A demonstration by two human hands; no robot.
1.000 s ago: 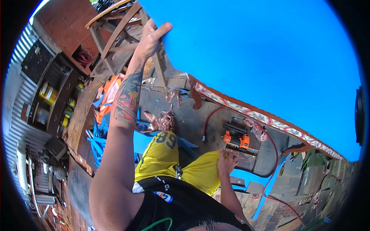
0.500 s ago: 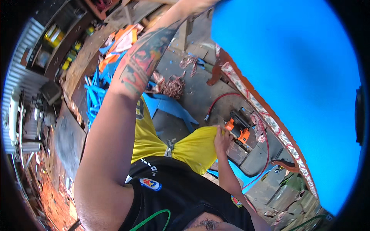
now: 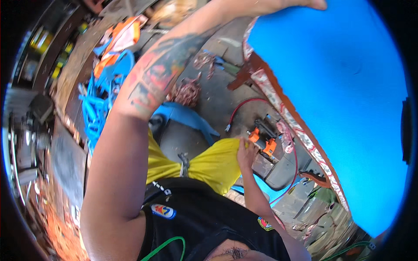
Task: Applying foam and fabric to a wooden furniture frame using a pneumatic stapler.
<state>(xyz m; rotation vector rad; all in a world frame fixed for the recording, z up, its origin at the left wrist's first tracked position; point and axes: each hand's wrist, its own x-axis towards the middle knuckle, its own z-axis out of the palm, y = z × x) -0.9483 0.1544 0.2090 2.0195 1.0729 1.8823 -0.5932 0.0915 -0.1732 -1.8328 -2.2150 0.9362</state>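
A large piece of furniture (image 3: 339,95) covered in bright blue cloth fills the right side; it has brown edging, a floral strip along its side and curved wooden legs. My left arm stretches up across the view, and my left hand (image 3: 305,4) lies on the far part of the blue cloth. One outstretched digit shows there; the other fingers are cut off by the frame's top edge. With fingers loosely apart and nothing in them, my right hand (image 3: 247,153) rests on my knee over yellow shorts (image 3: 213,163).
Beyond my right hand an orange and black air nailer or stapler (image 3: 265,138) lies on the floor near a red hose (image 3: 237,111). Blue cloth strips (image 3: 98,108), orange scraps (image 3: 124,37) and a crumpled patterned bundle (image 3: 187,92) lie to the left. Shelves (image 3: 52,52) stand far left.
My left hand has come into view at the top, farther right over the blue cloth. My right hand stays on my knee. The whole view has shifted slightly.
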